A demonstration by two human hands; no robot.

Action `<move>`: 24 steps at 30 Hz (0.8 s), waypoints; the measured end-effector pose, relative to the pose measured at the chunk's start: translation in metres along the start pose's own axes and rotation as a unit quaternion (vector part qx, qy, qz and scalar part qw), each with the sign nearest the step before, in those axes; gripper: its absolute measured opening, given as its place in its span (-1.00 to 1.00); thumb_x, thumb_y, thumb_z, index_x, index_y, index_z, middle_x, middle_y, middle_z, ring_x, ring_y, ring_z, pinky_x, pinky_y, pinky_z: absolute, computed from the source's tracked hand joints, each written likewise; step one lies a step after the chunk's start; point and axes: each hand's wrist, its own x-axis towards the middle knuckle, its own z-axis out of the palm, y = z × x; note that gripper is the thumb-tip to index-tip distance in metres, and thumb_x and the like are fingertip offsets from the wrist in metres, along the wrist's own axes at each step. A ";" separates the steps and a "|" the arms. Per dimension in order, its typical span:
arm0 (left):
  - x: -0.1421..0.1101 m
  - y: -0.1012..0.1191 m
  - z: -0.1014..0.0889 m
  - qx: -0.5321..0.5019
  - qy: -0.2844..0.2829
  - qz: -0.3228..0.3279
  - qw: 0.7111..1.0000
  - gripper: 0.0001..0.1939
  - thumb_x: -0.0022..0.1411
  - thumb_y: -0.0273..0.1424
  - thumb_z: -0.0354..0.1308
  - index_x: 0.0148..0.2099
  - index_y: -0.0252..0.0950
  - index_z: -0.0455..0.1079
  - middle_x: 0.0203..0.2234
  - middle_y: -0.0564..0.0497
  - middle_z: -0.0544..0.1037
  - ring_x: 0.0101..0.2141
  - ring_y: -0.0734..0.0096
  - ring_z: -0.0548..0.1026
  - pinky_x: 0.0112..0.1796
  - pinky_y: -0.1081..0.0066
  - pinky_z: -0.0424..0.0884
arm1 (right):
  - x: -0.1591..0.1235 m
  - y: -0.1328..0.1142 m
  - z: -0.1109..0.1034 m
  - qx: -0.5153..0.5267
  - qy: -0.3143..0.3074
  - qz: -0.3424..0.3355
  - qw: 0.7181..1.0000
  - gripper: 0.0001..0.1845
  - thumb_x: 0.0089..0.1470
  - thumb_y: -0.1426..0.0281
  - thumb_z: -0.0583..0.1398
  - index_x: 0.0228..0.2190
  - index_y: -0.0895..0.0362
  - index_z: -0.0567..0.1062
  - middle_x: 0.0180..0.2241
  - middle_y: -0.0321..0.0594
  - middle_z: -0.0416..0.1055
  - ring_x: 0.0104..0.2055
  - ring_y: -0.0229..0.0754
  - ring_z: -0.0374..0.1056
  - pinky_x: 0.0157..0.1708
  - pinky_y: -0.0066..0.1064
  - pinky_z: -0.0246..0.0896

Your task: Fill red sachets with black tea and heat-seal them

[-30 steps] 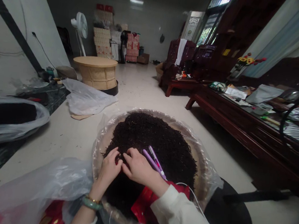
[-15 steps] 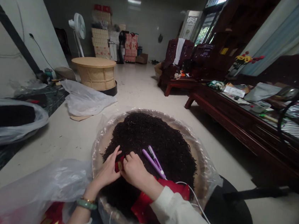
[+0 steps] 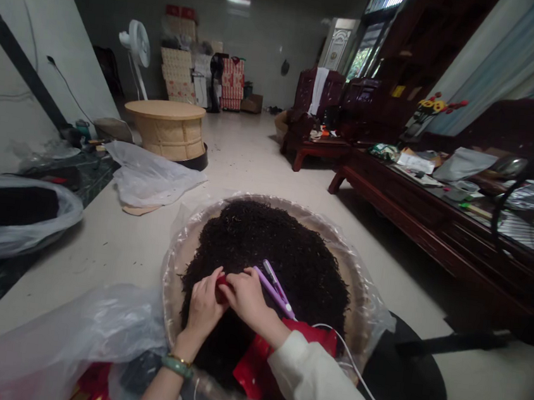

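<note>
Above a round basket (image 3: pixel 176 260) lined with clear plastic, my two hands meet at a small red packet (image 3: pixel 222 289). My left hand (image 3: pixel 204 305) has its fingers closed round the packet's left side. My right hand (image 3: pixel 248 296) pinches the packet from the right, hiding much of it. A heap of dark, twisted dried leaves, looking like tea (image 3: pixel 263 231), fills the basket. On the leaves just right of my right hand lies a purple hair straightener (image 3: pixel 279 293), its jaws apart. Red packets (image 3: pixel 254 367) lie under my right forearm, near the straightener's white cord (image 3: pixel 350 355).
A clear plastic bag (image 3: pixel 67 325) with red packets stands at front left. Another bag (image 3: pixel 68 204) of dark leaves is at the far left. A black stand base (image 3: pixel 425 376) is right of the basket. Beyond are a round woven drum (image 3: pixel 166 132) and a long wooden table (image 3: pixel 404 208).
My left hand's fingers, stretched up before, have folded in round the red packet. Both hands have shifted slightly right, and the packet is more covered now.
</note>
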 end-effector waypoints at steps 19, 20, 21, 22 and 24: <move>-0.010 -0.008 0.012 -0.110 0.063 -0.133 0.983 -0.53 0.01 -0.33 0.23 0.00 -0.30 0.28 -0.17 -0.17 0.55 -0.16 0.11 0.54 -0.16 0.16 0.48 | -0.014 -0.027 -0.041 -0.075 -0.015 -0.041 0.996 -0.74 0.16 0.54 0.08 -0.19 0.12 0.51 -0.29 -0.14 0.53 -0.21 -0.11 0.34 -0.16 -0.26 0.16; -0.010 -0.008 0.011 -0.109 0.066 -0.116 0.985 -0.55 0.04 -0.35 0.20 0.01 -0.30 0.28 -0.17 -0.17 0.54 -0.16 0.12 0.54 -0.15 0.16 0.48 | -0.015 -0.029 -0.041 -0.113 -0.040 -0.040 0.992 -0.78 0.14 0.52 0.11 -0.21 0.13 0.52 -0.30 -0.12 0.52 -0.18 -0.09 0.31 -0.15 -0.24 0.14; -0.011 -0.008 0.011 -0.107 0.067 -0.094 0.988 -0.56 0.06 -0.38 0.17 0.02 -0.29 0.28 -0.15 -0.17 0.54 -0.15 0.13 0.53 -0.14 0.16 0.47 | -0.016 -0.029 -0.039 -0.143 -0.065 -0.039 0.987 -0.82 0.13 0.48 0.15 -0.23 0.14 0.51 -0.28 -0.10 0.52 -0.13 -0.04 0.28 -0.13 -0.21 0.12; -0.011 -0.008 0.010 -0.104 0.067 -0.064 0.990 -0.57 0.08 -0.39 0.13 0.04 -0.29 0.27 -0.14 -0.17 0.53 -0.14 0.14 0.52 -0.13 0.16 0.46 | -0.016 -0.029 -0.037 -0.163 -0.088 -0.037 0.982 -0.84 0.10 0.43 0.19 -0.23 0.16 0.51 -0.24 -0.08 0.52 -0.07 0.01 0.25 -0.09 -0.17 0.09; -0.013 -0.008 0.010 -0.094 0.062 0.005 0.994 -0.57 0.13 -0.40 0.07 0.08 -0.30 0.25 -0.13 -0.18 0.52 -0.13 0.14 0.50 -0.12 0.14 0.45 | -0.015 -0.028 -0.030 -0.182 -0.124 -0.026 0.975 -0.78 0.06 0.33 0.25 -0.24 0.18 0.51 -0.18 -0.07 0.51 0.04 0.10 0.19 -0.01 -0.10 0.02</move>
